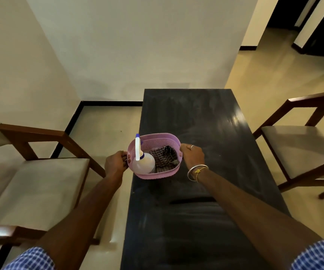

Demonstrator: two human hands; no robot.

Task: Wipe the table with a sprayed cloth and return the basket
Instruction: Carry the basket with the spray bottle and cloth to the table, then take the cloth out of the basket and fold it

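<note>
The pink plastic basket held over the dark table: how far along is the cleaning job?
Looks done: the dark table shows smeary wipe streaks, and the checked cloth and white spray bottle lie in the pink plastic basket. In hand: the left hand and right hand grip its side handles. Left: carrying it back to its place.

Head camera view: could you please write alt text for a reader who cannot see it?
Two bare hands, left hand and right hand, grip the side handles of a pink basket at the near left edge of a dark table. Inside are a spray bottle and a checked cloth. Wooden chairs stand on both sides.
</note>
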